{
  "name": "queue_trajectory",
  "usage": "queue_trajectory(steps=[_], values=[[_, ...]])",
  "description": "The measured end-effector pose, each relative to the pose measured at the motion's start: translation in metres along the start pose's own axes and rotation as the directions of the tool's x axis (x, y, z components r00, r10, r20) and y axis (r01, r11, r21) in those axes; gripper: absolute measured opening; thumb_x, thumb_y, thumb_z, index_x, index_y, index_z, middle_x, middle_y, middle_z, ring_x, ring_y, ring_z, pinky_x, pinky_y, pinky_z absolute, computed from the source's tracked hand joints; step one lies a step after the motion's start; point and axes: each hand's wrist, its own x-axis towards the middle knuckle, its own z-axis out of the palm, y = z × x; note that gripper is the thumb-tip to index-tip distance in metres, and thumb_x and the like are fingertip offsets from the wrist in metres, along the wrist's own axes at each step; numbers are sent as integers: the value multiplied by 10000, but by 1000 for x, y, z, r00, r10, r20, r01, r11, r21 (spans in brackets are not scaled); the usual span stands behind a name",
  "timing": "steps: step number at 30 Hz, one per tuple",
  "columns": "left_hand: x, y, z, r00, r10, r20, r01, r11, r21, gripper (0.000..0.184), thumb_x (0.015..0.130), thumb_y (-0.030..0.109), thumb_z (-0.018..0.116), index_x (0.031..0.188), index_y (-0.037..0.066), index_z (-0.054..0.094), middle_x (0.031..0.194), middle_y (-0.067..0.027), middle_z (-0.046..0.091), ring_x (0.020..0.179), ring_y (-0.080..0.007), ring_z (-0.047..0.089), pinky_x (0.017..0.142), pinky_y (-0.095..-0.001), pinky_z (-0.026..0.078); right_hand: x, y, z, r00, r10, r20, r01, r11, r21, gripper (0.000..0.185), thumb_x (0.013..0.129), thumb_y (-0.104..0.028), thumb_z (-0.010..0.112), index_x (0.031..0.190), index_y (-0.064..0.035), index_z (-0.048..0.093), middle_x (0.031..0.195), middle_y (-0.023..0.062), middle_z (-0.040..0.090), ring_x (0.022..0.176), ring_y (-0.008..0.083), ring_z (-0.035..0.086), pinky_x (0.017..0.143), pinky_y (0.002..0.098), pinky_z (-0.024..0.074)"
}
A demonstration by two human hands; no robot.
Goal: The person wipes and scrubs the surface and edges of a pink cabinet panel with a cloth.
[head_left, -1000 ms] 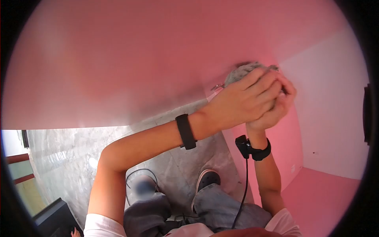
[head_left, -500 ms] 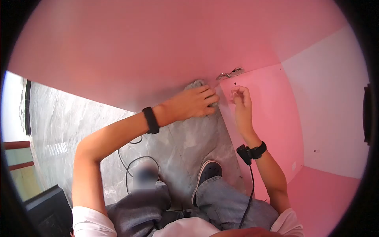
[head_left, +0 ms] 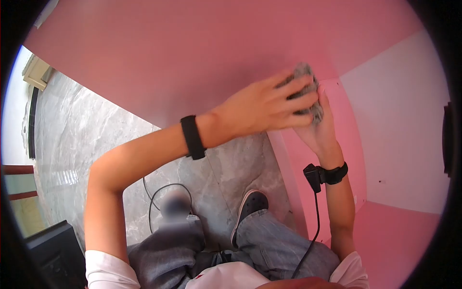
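Observation:
My left hand (head_left: 269, 103) is closed around a crumpled grey cloth (head_left: 304, 72), its fingers spread across the front. The cloth is up by the edge where two pink panels meet. My right hand (head_left: 317, 132) is just behind and below the cloth, with one finger or thumb pointing up beside it. The left hand and the cloth cover its other fingers, so I cannot tell whether it grips the cloth too. A large pink panel (head_left: 168, 62) rises in front of both hands.
A pink side panel (head_left: 349, 139) and a white panel (head_left: 394, 120) stand to the right. Grey marbled floor (head_left: 240, 164) lies below, with a thin black cable (head_left: 151, 207) near my feet. A dark box-like object (head_left: 55, 255) is at lower left.
My left hand has moved up and to the right with the cloth. My right hand, formerly apart with curled fingers, now overlaps it. The torn, shiny spot at the panel edge is hidden.

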Motion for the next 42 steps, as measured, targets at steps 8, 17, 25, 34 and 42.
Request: queue_trajectory(steps=[8, 17, 25, 34, 42], values=[[8, -10, -15, 991, -123, 43, 113, 978, 174, 287, 774, 155, 704, 1010, 200, 547, 1348, -27, 552, 1230, -278, 555, 943, -415, 519, 27, 3, 33, 986, -63, -155, 39, 987, -157, 409, 1081, -473, 517, 1321, -147, 576, 1233, 30, 621, 1158, 145, 586, 978, 361, 492], [-30, 9, -60, 906, -270, 326, 218, 958, 186, 292, 769, 145, 704, 1043, 173, 607, 1349, -56, 560, 1236, -313, 550, 937, -420, 521, 44, 54, 48, 994, 84, -67, -89, 994, -65, 385, 1053, -509, 554, 1205, -165, 639, 1120, 11, 657, 1018, 145, 648, 865, 380, 549], [-87, 69, -123, 750, -263, 607, 304, 952, 37, 340, 768, 129, 733, 1096, 178, 659, 1338, -70, 568, 1249, -312, 556, 909, -427, 540, 10, 114, 51, 720, 587, 371, -634, 774, 6, 503, 1009, -597, 587, 1232, -148, 627, 1047, -5, 632, 977, 139, 629, 851, 349, 529], [-116, 26, -183, 719, -676, 161, 628, 732, 266, 632, 664, 91, 937, 1228, 65, 652, 1315, -170, 503, 1167, -339, 538, 947, -428, 499, 59, 118, 136, 687, 316, 654, -457, 888, 51, 648, 1014, -587, 579, 1421, -88, 504, 1354, 75, 591, 1268, 190, 571, 1050, 403, 488], [-85, 4, -121, 801, -597, 34, 585, 794, 163, 782, 591, -62, 826, 1349, 31, 658, 1209, -143, 642, 1038, -324, 653, 852, -399, 561, 65, 81, 120, 902, 268, 339, -352, 911, 215, 571, 968, -551, 659, 1323, -108, 597, 1220, 40, 673, 1133, 157, 659, 972, 381, 541]])
